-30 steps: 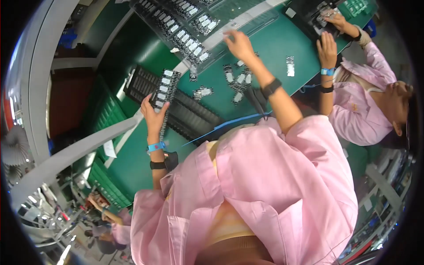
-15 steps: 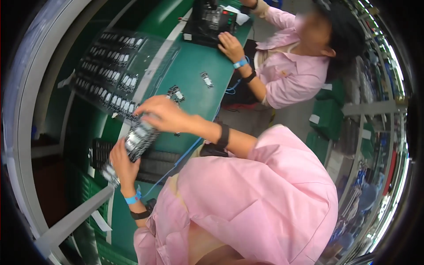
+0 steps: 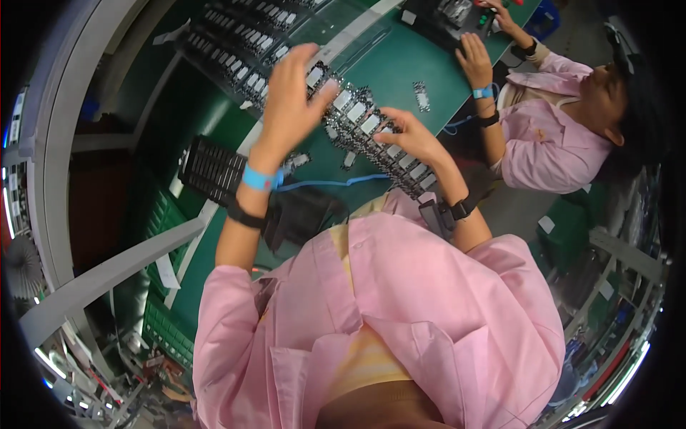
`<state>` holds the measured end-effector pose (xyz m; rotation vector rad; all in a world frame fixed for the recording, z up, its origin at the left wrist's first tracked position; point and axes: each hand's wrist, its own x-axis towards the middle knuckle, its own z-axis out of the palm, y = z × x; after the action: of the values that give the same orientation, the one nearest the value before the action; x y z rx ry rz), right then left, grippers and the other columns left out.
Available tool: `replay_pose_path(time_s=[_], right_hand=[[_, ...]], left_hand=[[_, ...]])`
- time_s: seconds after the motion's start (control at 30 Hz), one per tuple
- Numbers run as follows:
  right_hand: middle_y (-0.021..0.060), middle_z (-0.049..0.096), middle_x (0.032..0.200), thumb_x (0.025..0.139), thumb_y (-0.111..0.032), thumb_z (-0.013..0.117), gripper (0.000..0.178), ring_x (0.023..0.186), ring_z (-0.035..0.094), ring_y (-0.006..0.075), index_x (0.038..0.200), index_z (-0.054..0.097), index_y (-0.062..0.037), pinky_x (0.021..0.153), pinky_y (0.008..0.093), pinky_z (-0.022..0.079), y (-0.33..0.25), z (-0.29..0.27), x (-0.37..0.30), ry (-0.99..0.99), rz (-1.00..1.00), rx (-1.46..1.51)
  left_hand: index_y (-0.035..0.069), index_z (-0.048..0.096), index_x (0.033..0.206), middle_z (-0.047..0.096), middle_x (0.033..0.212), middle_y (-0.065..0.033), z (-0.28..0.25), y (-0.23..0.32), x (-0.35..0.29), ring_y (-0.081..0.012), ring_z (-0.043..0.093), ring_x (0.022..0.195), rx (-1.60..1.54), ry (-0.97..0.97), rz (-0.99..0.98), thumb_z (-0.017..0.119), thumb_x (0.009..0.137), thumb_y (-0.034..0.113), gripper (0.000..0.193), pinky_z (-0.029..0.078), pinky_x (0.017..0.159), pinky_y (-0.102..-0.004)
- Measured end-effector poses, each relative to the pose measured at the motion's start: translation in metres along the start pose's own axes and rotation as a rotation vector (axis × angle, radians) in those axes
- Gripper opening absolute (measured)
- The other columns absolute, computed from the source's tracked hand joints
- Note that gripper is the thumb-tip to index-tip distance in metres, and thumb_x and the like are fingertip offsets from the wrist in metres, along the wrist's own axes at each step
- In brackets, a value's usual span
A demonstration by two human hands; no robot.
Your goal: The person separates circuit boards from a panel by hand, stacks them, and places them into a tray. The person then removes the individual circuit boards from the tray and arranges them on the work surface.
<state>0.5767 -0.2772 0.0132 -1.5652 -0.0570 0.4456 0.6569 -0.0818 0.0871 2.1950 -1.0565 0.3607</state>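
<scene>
A long strip of small black circuit boards [image 3: 370, 124] with silvery-white rectangles slants in front of me, above the green mat. At its upper-left end is my left hand [image 3: 286, 107], thumb on the strip and fingers stretched along its far side. My right hand [image 3: 421, 143] pinches the strip's right edge around the middle, thumb over the face. Beneath the strip, partly hidden, lie small loose boards, one of them a board [image 3: 297, 161] near my left wrist. Another loose board [image 3: 421, 96] rests apart on the mat.
A clear tray [image 3: 214, 79] with rows of boards stands at the upper left, beside a black slotted rack [image 3: 211, 171]. A co-worker [image 3: 550, 136] sits at the right, hands at a black machine [image 3: 446, 18]. A blue cord [image 3: 336, 182] crosses the table; a grey rail [image 3: 114, 275] rises lower left.
The board strip has moved rightward from near the tray's lower corner and now slants across the view. Both hands moved with it, my left hand to its upper end. The view has shifted too.
</scene>
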Motion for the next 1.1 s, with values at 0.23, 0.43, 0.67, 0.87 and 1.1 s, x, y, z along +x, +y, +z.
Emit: replay_pose_path(time_s=[0.23,0.43,0.67,0.87,1.1], right_hand=[[0.0025,0.056,0.080,0.076,-0.011,0.058,0.033,0.071,0.049,0.0058,0.106,0.048,0.0012,0.062,0.0181,0.039,-0.029,0.023,0.017,-0.081,0.235,-0.058],[0.0034,0.055,0.079,0.079,-0.017,0.057,0.037,0.069,0.047,0.0063,0.108,0.046,0.0021,0.060,0.0193,0.038,-0.003,0.049,0.048,0.063,-0.125,-0.195],[0.0063,0.056,0.085,0.080,-0.022,0.055,0.039,0.075,0.050,0.0083,0.109,0.046,0.0029,0.066,0.0216,0.041,0.007,0.022,0.051,0.112,0.032,0.013],[0.0029,0.055,0.086,0.079,-0.018,0.056,0.028,0.074,0.051,0.0098,0.101,0.050,-0.0022,0.065,0.0234,0.042,0.043,-0.021,0.019,0.212,0.455,0.501],[0.0040,0.056,0.091,0.080,-0.008,0.052,0.028,0.078,0.054,0.0091,0.107,0.044,-0.0038,0.066,0.0234,0.045,0.048,-0.028,-0.009,0.245,0.368,0.599]], left_hand=[[-0.001,0.053,0.073,0.051,0.064,-0.0205,0.025,-0.037,-0.026,-0.0346,0.052,0.059,0.166,-0.174,-0.669,0.038,0.086,0.035,0.041,0.036,0.050,-0.0394],[0.000,0.044,0.058,0.046,0.052,-0.0167,0.050,-0.029,-0.049,-0.0276,0.044,0.047,-0.161,-0.043,-0.713,0.037,0.087,0.036,0.046,0.033,0.047,-0.0373],[0.000,0.049,0.071,0.059,0.072,-0.0097,0.044,-0.152,-0.050,-0.0254,0.055,0.064,-0.124,-0.004,-0.697,0.039,0.085,0.036,0.040,0.040,0.063,-0.0342],[0.005,0.049,0.087,0.057,0.080,-0.0162,0.108,-0.199,-0.026,-0.0362,0.053,0.077,0.248,-0.153,-0.725,0.040,0.081,0.028,0.025,0.038,0.069,-0.0459],[0.009,0.051,0.088,0.051,0.089,-0.0087,0.127,-0.180,-0.022,-0.0275,0.047,0.086,0.587,0.109,-0.613,0.055,0.074,0.022,0.019,0.035,0.072,-0.0394]])
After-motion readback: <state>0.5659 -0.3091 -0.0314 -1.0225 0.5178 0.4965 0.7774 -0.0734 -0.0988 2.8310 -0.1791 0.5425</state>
